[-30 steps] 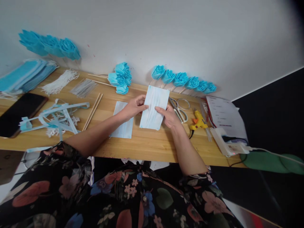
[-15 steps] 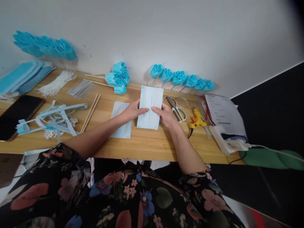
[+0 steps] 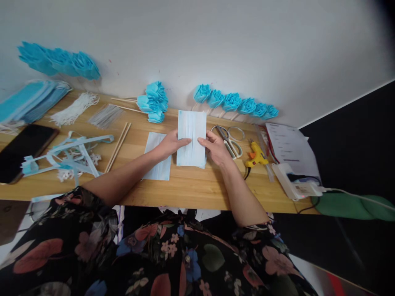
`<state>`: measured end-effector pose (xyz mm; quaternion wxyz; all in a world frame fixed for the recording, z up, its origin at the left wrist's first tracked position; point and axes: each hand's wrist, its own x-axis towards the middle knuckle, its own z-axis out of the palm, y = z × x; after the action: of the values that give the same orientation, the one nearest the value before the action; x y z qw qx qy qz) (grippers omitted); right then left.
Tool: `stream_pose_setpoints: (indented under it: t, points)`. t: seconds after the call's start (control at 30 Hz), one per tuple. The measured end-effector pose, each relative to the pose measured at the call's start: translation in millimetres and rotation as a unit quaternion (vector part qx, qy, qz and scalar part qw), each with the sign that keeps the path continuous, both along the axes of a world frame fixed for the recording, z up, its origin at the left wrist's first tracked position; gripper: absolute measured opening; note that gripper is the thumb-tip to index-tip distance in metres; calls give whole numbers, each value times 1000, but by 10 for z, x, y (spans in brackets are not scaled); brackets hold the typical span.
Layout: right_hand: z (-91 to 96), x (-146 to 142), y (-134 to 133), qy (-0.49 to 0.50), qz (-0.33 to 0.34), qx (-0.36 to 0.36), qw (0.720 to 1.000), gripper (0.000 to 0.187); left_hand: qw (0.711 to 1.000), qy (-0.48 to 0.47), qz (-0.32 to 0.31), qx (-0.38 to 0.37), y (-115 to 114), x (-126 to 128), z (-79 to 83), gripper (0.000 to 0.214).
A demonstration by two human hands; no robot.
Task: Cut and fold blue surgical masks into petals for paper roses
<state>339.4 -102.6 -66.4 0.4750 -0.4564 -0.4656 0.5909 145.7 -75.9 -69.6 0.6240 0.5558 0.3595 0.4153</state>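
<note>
Upright above the middle of the table, a pale blue pleated face mask sheet (image 3: 191,123) is held by both hands, with no ear loops showing. A second layer peeks out at its lower right corner. My left hand (image 3: 173,144) grips the left edge, thumb lying on the front and fingers behind. From the right side, my right hand (image 3: 217,148) pinches it the same way, its thumb near the centre. Another pale mask sheet (image 3: 160,166) lies flat on the table, partly beneath my left hand and forearm.
Scissors (image 3: 228,144) and a yellow glue gun (image 3: 256,154) lie right, near a power strip (image 3: 286,185). Blue mask flowers (image 3: 231,102) lean along the wall. On the left are cut strips (image 3: 82,152), wooden sticks (image 3: 119,146), a phone (image 3: 26,150) and stacked masks (image 3: 33,98).
The held mask sheet has shifted slightly left and stands straighter. A layer behind it now shows at the lower right. My right fingers have moved slightly along its edge.
</note>
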Motion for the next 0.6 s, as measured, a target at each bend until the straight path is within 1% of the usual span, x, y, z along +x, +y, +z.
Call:
stream_pose_setpoints:
  t: [0.2, 0.27, 0.6]
  points:
    - [79, 14, -2, 35, -22, -21, 999, 44, 1000, -13, 2, 0, 30, -7, -42, 44]
    - [97, 17, -2, 43, -18, -29, 998, 46, 1000, -17, -1, 1, 32, -7, -48, 43]
    - [103, 8, -2, 52, -18, -26, 998, 42, 1000, -6, 2, 5, 30, -10, -27, 39]
